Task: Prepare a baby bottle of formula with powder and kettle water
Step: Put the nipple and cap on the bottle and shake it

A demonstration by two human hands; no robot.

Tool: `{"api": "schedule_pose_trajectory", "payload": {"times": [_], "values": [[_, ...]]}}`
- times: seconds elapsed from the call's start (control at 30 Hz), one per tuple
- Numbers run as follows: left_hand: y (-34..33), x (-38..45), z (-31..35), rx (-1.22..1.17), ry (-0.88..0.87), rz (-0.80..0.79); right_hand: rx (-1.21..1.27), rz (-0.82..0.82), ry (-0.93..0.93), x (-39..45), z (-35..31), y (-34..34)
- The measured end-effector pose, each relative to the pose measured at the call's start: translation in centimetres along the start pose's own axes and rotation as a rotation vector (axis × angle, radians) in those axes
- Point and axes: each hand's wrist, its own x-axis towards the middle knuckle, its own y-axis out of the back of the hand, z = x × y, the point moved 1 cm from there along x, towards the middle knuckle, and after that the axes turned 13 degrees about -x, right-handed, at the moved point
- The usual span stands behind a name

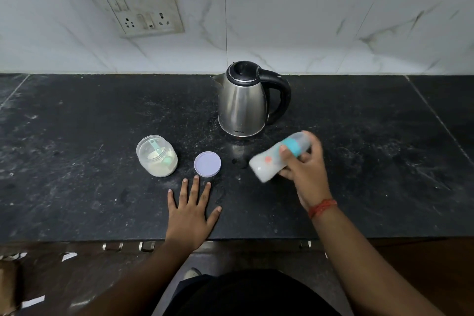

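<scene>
My right hand (306,167) grips a baby bottle (269,162) with a teal collar. The bottle is tilted almost sideways above the counter, blurred, and holds white liquid. My left hand (191,209) lies flat on the black counter (89,162), fingers spread, holding nothing. Its fingertips sit just below a lilac lid (207,164) lying flat. Left of the lid stands an open clear jar of formula powder (157,155) with a teal scoop inside. A steel kettle (243,100) with a black handle and closed lid stands behind, near the wall.
A tiled wall runs along the back of the counter, with a switch and socket plate (143,8) at upper left. The counter's front edge runs just below my left wrist. Cabinet handles (146,246) show beneath that edge.
</scene>
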Motion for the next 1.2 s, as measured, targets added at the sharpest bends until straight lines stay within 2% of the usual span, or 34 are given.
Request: {"api": "schedule_pose_trajectory", "payload": {"times": [0.07,0.13,0.17,0.23,0.27,0.37,0.47,0.5,0.57,0.6,0.7,0.73,0.8,0.83,0.93,0.97,1.03,1.07,1.13,1.2], "values": [[0.0,0.0,0.0,0.0,-0.001,0.003,-0.007,-0.041,0.004,0.2,-0.4,0.1],[0.0,-0.1,-0.1,-0.004,-0.001,0.001,-0.167,-0.215,0.038,0.0,-0.2,-0.4],[0.0,0.0,-0.2,-0.003,0.0,-0.001,-0.185,-0.204,0.05,-0.1,-0.1,-0.4],[0.0,0.0,0.0,0.0,0.001,0.002,-0.073,-0.048,0.027,0.0,0.1,-0.2],[0.0,0.0,0.0,0.001,-0.001,0.004,-0.044,-0.026,0.013,0.1,0.2,-0.1],[0.0,0.0,-0.1,-0.002,-0.003,0.007,-0.24,-0.183,0.066,-0.3,0.4,-0.8],[-0.1,0.0,-0.1,-0.003,-0.005,0.011,-0.088,0.012,0.05,-0.3,0.5,-0.2],[-0.2,0.0,0.0,-0.005,-0.007,0.016,-0.064,0.002,0.041,-0.2,0.3,0.0],[-0.2,0.0,-0.2,-0.014,-0.01,0.017,-0.206,-0.149,0.079,-0.4,0.0,-0.5],[-0.2,0.0,-0.2,-0.016,-0.01,0.015,-0.243,-0.166,0.09,-0.5,0.0,-0.6],[-0.1,0.1,-0.1,-0.01,-0.007,0.015,-0.096,0.036,0.08,-0.3,-0.3,-0.1],[-0.1,0.0,0.0,-0.012,-0.006,0.015,-0.094,0.02,0.082,-0.2,-0.5,-0.1],[-0.2,0.0,-0.2,-0.011,-0.005,0.014,-0.238,-0.142,0.119,-0.2,-0.7,-0.5],[-0.2,-0.1,-0.2,-0.01,-0.003,0.01,-0.257,-0.15,0.124,-0.3,-0.7,-0.6],[-0.1,0.1,-0.1,-0.009,-0.003,0.008,-0.075,0.051,0.089,0.0,-0.7,-0.1],[-0.2,0.1,-0.1,-0.011,-0.003,0.008,-0.086,0.04,0.088,0.1,-0.7,-0.2],[-0.2,0.0,-0.2,-0.015,-0.001,0.006,-0.233,-0.115,0.122,-0.1,-0.4,-0.8],[-0.2,0.0,-0.2,-0.015,-0.001,0.002,-0.247,-0.123,0.122,-0.2,-0.2,-0.9],[-0.2,0.0,-0.1,-0.012,-0.001,0.001,-0.11,0.017,0.096,-0.2,0.1,-0.8],[-0.2,0.0,0.0,-0.012,-0.001,0.002,-0.046,0.021,0.056,-0.2,0.2,-0.9]]}}
